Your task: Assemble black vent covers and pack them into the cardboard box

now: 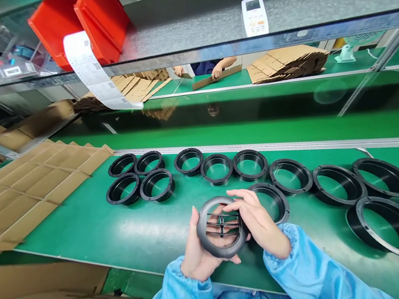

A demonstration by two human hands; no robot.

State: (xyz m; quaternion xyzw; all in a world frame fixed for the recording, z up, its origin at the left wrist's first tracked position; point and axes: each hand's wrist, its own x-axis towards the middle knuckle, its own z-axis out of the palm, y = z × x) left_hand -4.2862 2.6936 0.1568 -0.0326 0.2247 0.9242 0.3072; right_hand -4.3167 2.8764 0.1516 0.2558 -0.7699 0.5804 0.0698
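Observation:
A round black air vent point(209, 247) with slats across its opening is held between my two hands, above the green tabletop. My left hand point(195, 251) cups it from the left and beneath, its fingers showing through the slats. My right hand point(258, 218) grips the right rim, with fingertips resting on the upper slats. Just behind my right hand lies a black plastic ring point(281, 202), partly covered by that hand. More black rings point(218, 169) of the same kind stand in loose rows beyond the vent and off to the right.
A cardboard divider grid point(34, 181) lies at the left, above open cardboard boxes point(46, 280). Overhead runs a shelf point(182, 20) with a red bin point(104, 23), a hanging paper strip point(97, 79) and a white remote point(255, 17). Across the bench, another person's hands point(217, 71) handle cardboard.

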